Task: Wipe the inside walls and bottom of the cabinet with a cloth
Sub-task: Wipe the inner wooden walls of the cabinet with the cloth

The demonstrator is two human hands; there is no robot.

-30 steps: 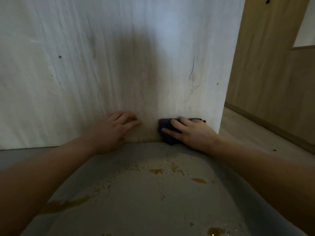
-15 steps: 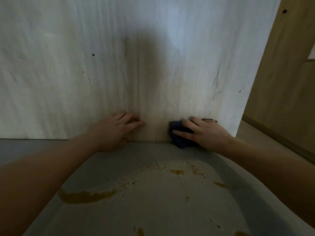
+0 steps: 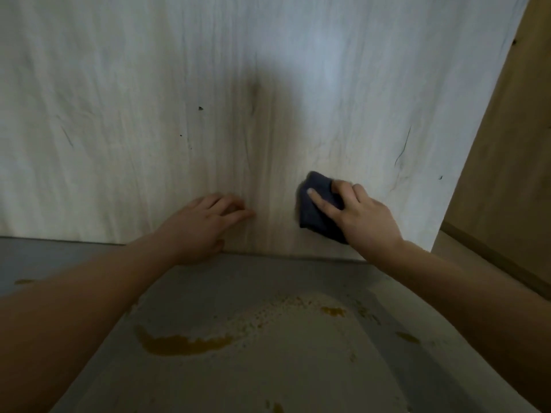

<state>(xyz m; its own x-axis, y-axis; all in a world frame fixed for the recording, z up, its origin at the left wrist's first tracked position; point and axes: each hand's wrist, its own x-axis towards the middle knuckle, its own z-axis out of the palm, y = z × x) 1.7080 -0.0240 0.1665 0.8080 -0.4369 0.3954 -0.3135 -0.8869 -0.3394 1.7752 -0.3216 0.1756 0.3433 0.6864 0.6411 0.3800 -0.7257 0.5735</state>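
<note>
The pale wood-grain cabinet wall [image 3: 208, 99] fills the upper view, with dark scuffs and small specks on it. My right hand [image 3: 362, 216] presses a dark blue cloth [image 3: 317, 201] flat against the wall, a little above the bottom edge, fingers spread over the cloth. My left hand [image 3: 202, 225] rests on the wall beside it, fingers loosely bent, thumb near the seam with the floor. The grey cabinet bottom [image 3: 268, 368] lies below, marked with yellow-brown stains [image 3: 182, 344].
The wall's right edge [image 3: 465, 162] ends at a brown wooden panel [image 3: 512, 174] with a skirting strip [image 3: 492, 257] running along its base. More small yellow spots [image 3: 332, 311] dot the bottom near my right forearm.
My right hand has slid the cloth up the wall from the bottom seam. The view has shifted left and up slightly. My left hand stays in place on the wall.
</note>
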